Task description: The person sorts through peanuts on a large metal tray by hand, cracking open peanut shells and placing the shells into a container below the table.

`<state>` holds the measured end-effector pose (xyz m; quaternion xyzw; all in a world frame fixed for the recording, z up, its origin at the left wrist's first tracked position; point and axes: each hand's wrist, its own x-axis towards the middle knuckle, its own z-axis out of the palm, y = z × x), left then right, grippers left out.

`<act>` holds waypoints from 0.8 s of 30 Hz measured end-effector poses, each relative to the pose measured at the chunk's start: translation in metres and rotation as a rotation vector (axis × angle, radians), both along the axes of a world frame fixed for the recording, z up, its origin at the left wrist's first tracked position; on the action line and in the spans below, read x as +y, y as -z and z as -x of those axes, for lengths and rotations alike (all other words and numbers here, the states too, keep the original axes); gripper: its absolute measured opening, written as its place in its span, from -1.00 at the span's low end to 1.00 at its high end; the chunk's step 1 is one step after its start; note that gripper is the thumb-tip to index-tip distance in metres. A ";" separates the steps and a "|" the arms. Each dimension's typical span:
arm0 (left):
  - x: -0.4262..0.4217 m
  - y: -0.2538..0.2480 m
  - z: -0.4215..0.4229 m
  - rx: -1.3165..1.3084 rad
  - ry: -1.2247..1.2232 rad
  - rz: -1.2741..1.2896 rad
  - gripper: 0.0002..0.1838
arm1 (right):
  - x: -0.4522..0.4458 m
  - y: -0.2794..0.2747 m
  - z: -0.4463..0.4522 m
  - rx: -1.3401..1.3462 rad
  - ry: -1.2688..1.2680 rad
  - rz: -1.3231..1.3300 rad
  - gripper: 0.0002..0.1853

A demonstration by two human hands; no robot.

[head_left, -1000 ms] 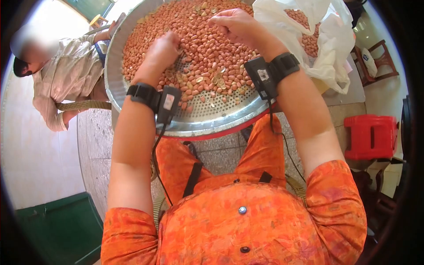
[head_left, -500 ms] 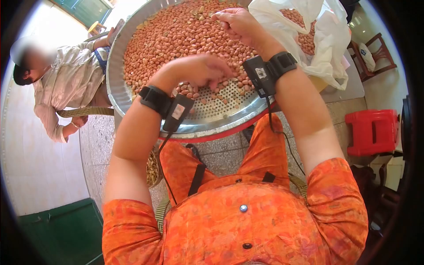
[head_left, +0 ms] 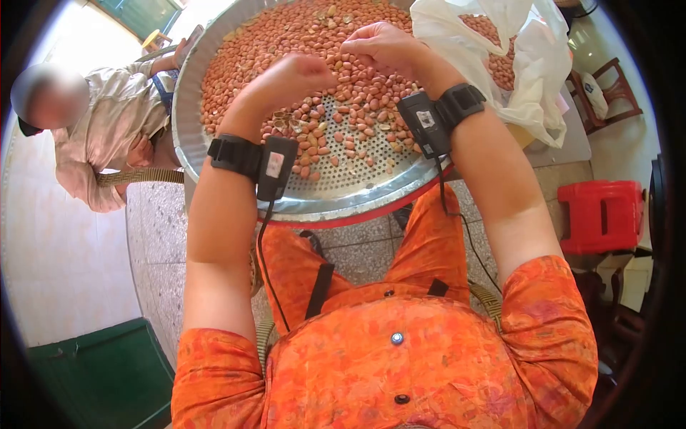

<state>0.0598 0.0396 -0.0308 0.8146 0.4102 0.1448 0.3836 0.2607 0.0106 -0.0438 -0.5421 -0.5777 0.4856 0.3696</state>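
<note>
A round metal tray [head_left: 336, 204] with a perforated bottom holds a thick layer of reddish shelled peanuts [head_left: 286, 36]. Over the middle of the layer, my left hand [head_left: 296, 77] is bent at the wrist, its fingers blurred and partly hidden. My right hand [head_left: 389, 48] is just above the peanuts on the right, thumb and fingertips pinched together; whatever they grip is too small to make out. Some broken shell or skin bits [head_left: 287, 123] lie among loose peanuts below my left hand.
A white plastic bag [head_left: 532, 79] with more peanuts stands right of the tray. Another person [head_left: 107, 136] sits at the left. A red plastic stool [head_left: 602, 214] and a wooden chair [head_left: 611, 93] are at the right. Dark green panel [head_left: 100, 372] lower left.
My left hand has moved up and to the left, away from the tray's near part, uncovering loose peanuts and shell bits. My right hand has shifted slightly downward. The other person's arm has moved.
</note>
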 end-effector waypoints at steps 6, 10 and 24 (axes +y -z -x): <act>-0.017 0.003 -0.010 0.351 0.342 -0.180 -0.85 | -0.001 -0.001 0.004 0.006 0.039 -0.019 -0.83; -0.013 0.019 -0.012 0.313 0.377 -0.338 -0.84 | -0.005 -0.006 0.007 -0.002 0.027 -0.021 -0.83; 0.005 0.013 -0.002 0.048 -0.127 -0.156 -0.81 | 0.004 0.008 0.011 -0.179 -0.017 -0.107 -0.80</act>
